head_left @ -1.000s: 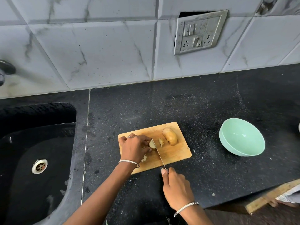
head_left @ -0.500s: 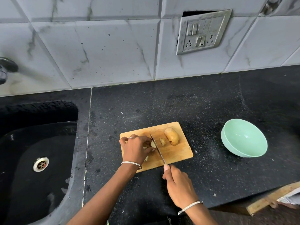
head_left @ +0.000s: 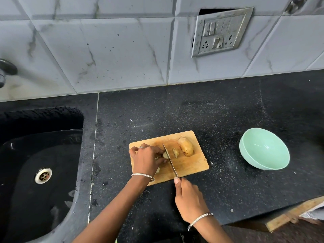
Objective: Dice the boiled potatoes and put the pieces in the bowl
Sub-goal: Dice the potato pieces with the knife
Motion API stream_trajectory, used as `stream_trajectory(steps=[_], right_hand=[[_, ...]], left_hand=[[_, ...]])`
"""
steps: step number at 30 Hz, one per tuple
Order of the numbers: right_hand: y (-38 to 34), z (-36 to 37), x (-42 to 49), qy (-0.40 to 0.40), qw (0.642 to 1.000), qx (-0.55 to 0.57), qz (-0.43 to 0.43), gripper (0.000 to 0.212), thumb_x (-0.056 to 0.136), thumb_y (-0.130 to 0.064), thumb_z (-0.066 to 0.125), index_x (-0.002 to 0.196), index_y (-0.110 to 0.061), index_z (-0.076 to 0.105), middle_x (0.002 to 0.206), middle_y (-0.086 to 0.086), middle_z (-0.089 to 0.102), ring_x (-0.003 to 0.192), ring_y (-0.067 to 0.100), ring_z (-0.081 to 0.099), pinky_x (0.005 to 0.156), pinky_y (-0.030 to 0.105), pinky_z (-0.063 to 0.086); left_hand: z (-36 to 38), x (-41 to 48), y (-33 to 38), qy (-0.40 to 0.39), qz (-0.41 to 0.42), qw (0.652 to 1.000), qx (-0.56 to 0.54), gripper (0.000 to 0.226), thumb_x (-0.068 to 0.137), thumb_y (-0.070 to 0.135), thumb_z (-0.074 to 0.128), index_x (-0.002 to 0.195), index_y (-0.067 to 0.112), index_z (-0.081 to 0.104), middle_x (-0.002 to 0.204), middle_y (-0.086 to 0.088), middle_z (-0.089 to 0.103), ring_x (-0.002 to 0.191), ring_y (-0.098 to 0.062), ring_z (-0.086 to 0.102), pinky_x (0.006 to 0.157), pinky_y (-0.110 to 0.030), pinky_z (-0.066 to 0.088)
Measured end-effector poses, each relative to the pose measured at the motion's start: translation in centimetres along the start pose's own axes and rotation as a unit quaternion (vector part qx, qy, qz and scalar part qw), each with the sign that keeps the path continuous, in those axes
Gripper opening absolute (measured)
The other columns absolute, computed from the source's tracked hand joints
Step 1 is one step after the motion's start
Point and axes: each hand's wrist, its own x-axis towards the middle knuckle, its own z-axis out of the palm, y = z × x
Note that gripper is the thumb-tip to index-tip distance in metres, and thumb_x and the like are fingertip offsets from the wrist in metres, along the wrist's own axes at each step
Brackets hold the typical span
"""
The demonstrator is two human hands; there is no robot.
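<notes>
Standing at a black speckled countertop [head_left: 201, 109], a person dices boiled potatoes on a small wooden cutting board [head_left: 189, 163]. At far left a dark tap [head_left: 7, 69] juts from the marbled grey wall tiles [head_left: 98, 46] above a black sink [head_left: 35, 199] with a metal drain [head_left: 43, 175] in its basin. On the left half of the board, the left hand [head_left: 146, 160], a thin bangle at its wrist and a ring on one finger, curls its fingers down onto a partly cut potato [head_left: 164, 155], pinning it to the wood; a few pale cut pieces [head_left: 158, 170] lie by the heel of that hand. The blade of a knife [head_left: 169, 159] stands edge-down against the potato just right of those fingers. The right hand [head_left: 190, 199], also wearing a bangle, is closed around the knife's handle at the board's near edge, forefinger stretched along the top toward the blade. Right of the blade sits a small loose potato piece [head_left: 176, 152], and beyond it a whole potato [head_left: 185, 146] still in its skin, near the board's far right corner. A mint-green bowl [head_left: 245, 151] rests on the counter well apart to the right, with nothing in it. On the wall above, a steel switch-and-socket plate [head_left: 221, 31] hangs partly loose from its opening. No brand, label or writing can be read anywhere.
</notes>
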Motion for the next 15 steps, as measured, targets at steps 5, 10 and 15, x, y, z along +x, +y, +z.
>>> stream_trajectory(steps=[5, 10, 15], right_hand=[[-1.0, -0.2, 1.0, -0.018, 1.0, 0.007, 0.014, 0.044, 0.104, -0.047, 0.021, 0.103, -0.02, 0.056, 0.09, 0.002, 0.056, 0.095, 0.03, 0.061, 0.078, 0.039, 0.047], [-1.4, -0.1, 1.1, -0.011, 0.999, -0.023, 0.029, 0.048, 0.103, -0.049, 0.02, 0.108, -0.019, 0.057, 0.106, 0.009, 0.062, 0.103, 0.035, 0.06, 0.077, 0.038, 0.044], [-0.2, -0.1, -0.5, -0.015, 0.999, -0.031, 0.029, 0.047, 0.103, -0.051, 0.018, 0.1, -0.021, 0.055, 0.098, 0.005, 0.06, 0.1, 0.032, 0.061, 0.078, 0.039, 0.047]], left_hand=[[0.1, -0.1, 0.1, 0.006, 0.003, 1.0, -0.001, 0.025, 0.075, 0.044, 0.075, 0.099, 0.038, 0.072, 0.097, 0.019, 0.07, 0.108, -0.008, 0.048, 0.092, -0.038, 0.015], [0.1, -0.4, 0.0, 0.014, 0.011, 1.0, 0.004, 0.025, 0.077, 0.043, 0.074, 0.101, 0.037, 0.072, 0.101, 0.018, 0.069, 0.11, -0.01, 0.049, 0.092, -0.038, 0.015], [0.1, -0.4, -0.1, 0.016, 0.012, 1.0, -0.003, 0.025, 0.077, 0.044, 0.073, 0.101, 0.038, 0.071, 0.103, 0.02, 0.068, 0.11, -0.009, 0.048, 0.092, -0.039, 0.015]])
